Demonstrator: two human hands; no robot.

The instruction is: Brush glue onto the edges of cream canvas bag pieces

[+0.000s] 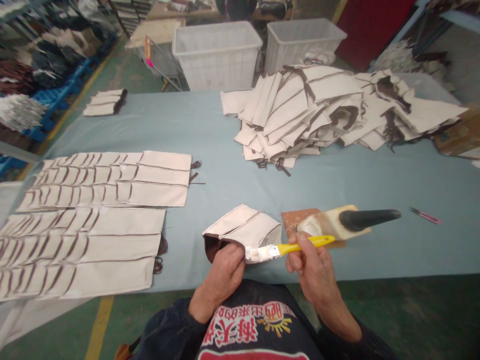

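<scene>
A cream fabric piece [245, 225] with dark brown edging lies near the table's front edge, its brown-lined opening facing me. My left hand [225, 267] is closed on the edge of that opening, with some fingertips hidden inside. In my right hand [313, 267] is a yellow-handled brush [292, 247], pinched between thumb and fingers. The brush's white-coated bristles touch the fabric by the opening, close to my left fingers. Just beyond my right hand, a smeared white substance [309, 227] sits on a brown board [296, 216], beside a dark cone-shaped object [369, 218].
Overlapping rows of cream pieces [161, 177] cover the table's left side. A large heap of similar pieces [300, 110] fills the back right. Small pink-handled snips [425, 215] lie at right. White bins [217, 55] stand behind the blue-green table [168, 120].
</scene>
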